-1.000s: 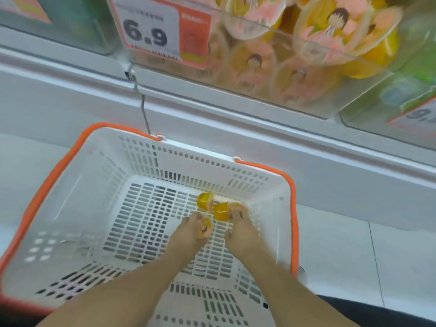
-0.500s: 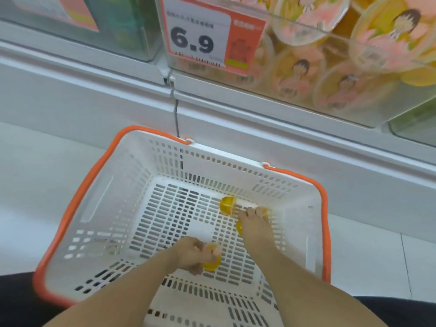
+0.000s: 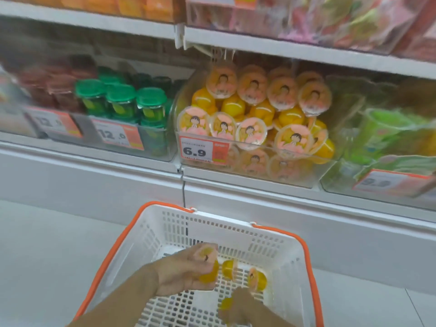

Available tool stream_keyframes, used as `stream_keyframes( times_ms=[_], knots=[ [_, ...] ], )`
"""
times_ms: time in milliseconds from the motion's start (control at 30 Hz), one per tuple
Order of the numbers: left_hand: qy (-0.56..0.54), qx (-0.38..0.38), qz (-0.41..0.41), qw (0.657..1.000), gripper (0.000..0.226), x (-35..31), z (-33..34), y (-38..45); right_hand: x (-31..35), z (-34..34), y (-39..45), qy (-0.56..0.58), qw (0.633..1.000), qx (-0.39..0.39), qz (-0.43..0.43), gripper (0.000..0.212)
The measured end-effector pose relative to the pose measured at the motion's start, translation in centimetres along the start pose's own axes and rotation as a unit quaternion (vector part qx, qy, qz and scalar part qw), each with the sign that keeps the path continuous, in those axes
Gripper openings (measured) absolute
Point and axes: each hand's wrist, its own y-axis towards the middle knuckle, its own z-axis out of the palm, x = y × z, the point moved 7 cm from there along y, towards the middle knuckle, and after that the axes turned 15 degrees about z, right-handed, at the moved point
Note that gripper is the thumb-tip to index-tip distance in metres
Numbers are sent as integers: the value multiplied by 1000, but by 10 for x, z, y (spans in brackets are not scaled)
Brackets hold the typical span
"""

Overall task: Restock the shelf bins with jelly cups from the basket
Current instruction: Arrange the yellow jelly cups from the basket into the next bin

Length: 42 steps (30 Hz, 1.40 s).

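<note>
While two yellow jelly cups (image 3: 243, 274) lie in the white slatted basket (image 3: 151, 237), the left hand (image 3: 186, 271) grips another; the blurred right hand (image 3: 243, 305) seemingly clasps one.

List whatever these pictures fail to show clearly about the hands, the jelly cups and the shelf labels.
- Right hand, head view: motion-blurred and partly cut by the bottom edge; its grip on the yellow cup beside it is unreadable.
- Left hand: its fingers hide most of the held jelly cup.
- Price tag at right: digits smeared by blur.
- Tag at far left: blurred, partly illegible.
- Basket: its near side is cut off.
</note>
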Motion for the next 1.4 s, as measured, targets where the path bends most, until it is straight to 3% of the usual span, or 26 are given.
stream_keyframes(
  times_ms=[100,167,300,433,533,633,700,800,833,900,967,1033,1133,1267,1400],
  knots=[
    [143,52,10,988,46,-53,10,-17,23,-46,-47,142,987,43,-56,28],
    [215,35,18,976,31,-92,17,-24,36,-87,-86,175,978,50,-99,40],
    [362,-15,39,931,51,-160,52,-35,52,-171,-170,213,960,79,-165,36],
    [485,-52,78,869,53,-190,86,-43,52,-242,-240,208,946,-64,-239,37],
    [455,-43,119,882,54,-186,102,-44,48,-267,-281,224,908,-213,-282,33],
    [421,-24,168,891,51,-185,113,-37,51,-273,-290,182,880,-335,-283,53],
    [399,-51,194,895,44,-189,110,-33,51,-275,-291,152,882,-355,-270,76],
    [372,-84,215,899,44,-198,97,-32,47,-279,-293,126,905,-263,-310,101],
    [353,-93,220,905,46,-201,93,-32,45,-282,-294,149,908,-207,-333,98],
    [304,-110,224,919,53,-205,85,-31,41,-295,-293,239,892,-127,-362,72],
    [262,-103,226,932,59,-207,83,-29,40,-320,-287,301,871,-164,-352,38],
    [236,-85,230,940,59,-208,85,-27,44,-347,-280,295,846,-287,-339,18],
    [215,-69,241,944,58,-209,86,-26,68,-371,-268,175,831,-435,-298,24],
    [200,-71,243,946,59,-209,82,-23,101,-369,-249,-22,872,-438,-220,45],
    [196,-76,246,946,57,-212,79,-21,105,-366,-253,1,860,-456,-228,30]
  ],
)
